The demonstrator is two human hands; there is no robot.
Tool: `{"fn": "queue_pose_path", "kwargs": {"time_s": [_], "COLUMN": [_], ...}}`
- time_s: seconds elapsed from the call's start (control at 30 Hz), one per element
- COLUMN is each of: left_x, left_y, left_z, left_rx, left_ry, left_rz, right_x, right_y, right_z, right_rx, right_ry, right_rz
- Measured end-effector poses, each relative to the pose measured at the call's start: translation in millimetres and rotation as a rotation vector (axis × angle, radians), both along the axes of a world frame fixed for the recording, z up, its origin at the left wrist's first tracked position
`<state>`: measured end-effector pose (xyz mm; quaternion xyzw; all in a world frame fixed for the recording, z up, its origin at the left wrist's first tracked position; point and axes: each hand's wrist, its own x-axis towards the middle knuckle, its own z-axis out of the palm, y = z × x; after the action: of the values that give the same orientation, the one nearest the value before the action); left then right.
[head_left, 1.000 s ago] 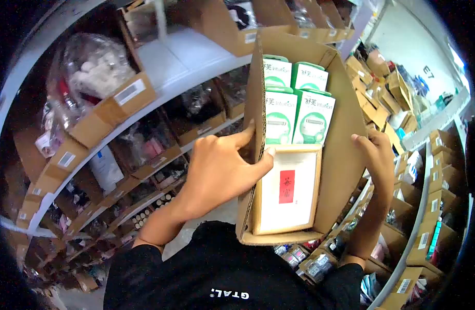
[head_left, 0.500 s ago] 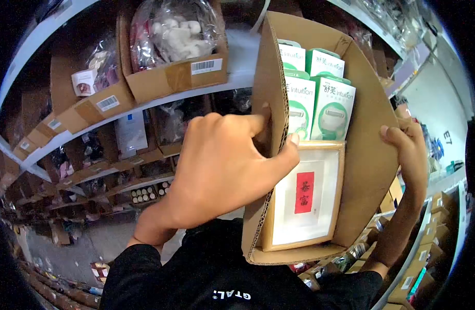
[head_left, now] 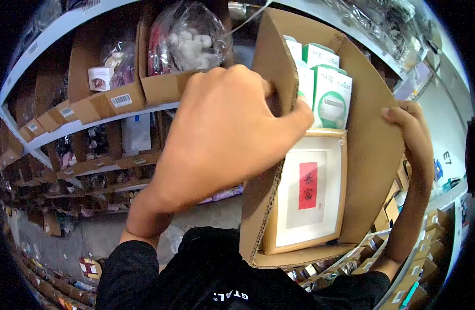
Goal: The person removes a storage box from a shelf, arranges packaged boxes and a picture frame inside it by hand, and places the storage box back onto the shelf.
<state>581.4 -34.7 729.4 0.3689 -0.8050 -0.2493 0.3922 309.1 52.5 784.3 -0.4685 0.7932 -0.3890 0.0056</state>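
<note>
Between my hands is an open-topped cardboard box (head_left: pixel 374 111), tilted toward me. My left hand (head_left: pixel 222 134) pinches the box's left wall, thumb inside and fingers outside. On the opposite wall, my right hand (head_left: pixel 410 129) grips the edge, its thumb over the rim and the other fingers partly hidden. Inside, at the near end, lies a wooden picture frame (head_left: pixel 312 227) with a red paper strip bearing black characters. Several white-and-green razor packages (head_left: pixel 333 98) stand behind the frame; my left hand and the box wall partly cover the leftmost ones.
Shelves (head_left: pixel 98 122) on the left hold cardboard bins, one with a plastic-wrapped white and red item (head_left: pixel 191 46). More shelf bins (head_left: pixel 418 263) line the lower right. A pale wall (head_left: pixel 449 139) marked E7 is beyond my right hand. Grey floor (head_left: pixel 113 232) shows at lower left.
My left hand has moved up along the box's left wall and looks larger. The shelves have shifted slightly right in view. Both hands still hold the box.
</note>
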Motion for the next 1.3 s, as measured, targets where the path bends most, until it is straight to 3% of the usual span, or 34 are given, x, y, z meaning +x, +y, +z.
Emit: {"fn": "queue_pose_path", "kwargs": {"time_s": [0.3, 0.73, 0.8, 0.87, 1.03, 1.1, 1.3], "left_x": [-14.1, -19.5, -25.9, -32.9, -51.1, -57.1, -70.1], "left_y": [-13.2, -19.7, -28.7, -38.5, -79.7, -93.5, -141.0], "left_z": [19.0, 26.3, 28.2, 29.0, 14.3, 10.3, 8.4], "left_rx": [-0.096, -0.087, -0.096, -0.105, -0.178, -0.164, -0.179], "left_ry": [-0.045, -0.095, -0.118, -0.141, -0.119, -0.112, -0.123], "left_rz": [0.128, 0.268, 0.282, 0.295, 0.311, 0.335, 0.478], "right_x": [-43.7, -28.3, -38.6, -60.3, -74.4, -87.0, -89.4], "right_y": [-38.7, -73.2, -85.2, -106.7, -151.0, -177.6, -230.6], "right_z": [9.3, 15.8, 15.8, 9.7, -1.8, -15.3, -10.9], "right_rx": [0.044, 0.022, 0.038, 0.076, 0.120, -0.035, -0.055], "right_ry": [0.025, 0.008, 0.015, -0.048, 0.056, 0.052, 0.120], "right_rz": [0.138, 0.210, 0.210, 0.374, 0.369, 0.441, 0.445]}}
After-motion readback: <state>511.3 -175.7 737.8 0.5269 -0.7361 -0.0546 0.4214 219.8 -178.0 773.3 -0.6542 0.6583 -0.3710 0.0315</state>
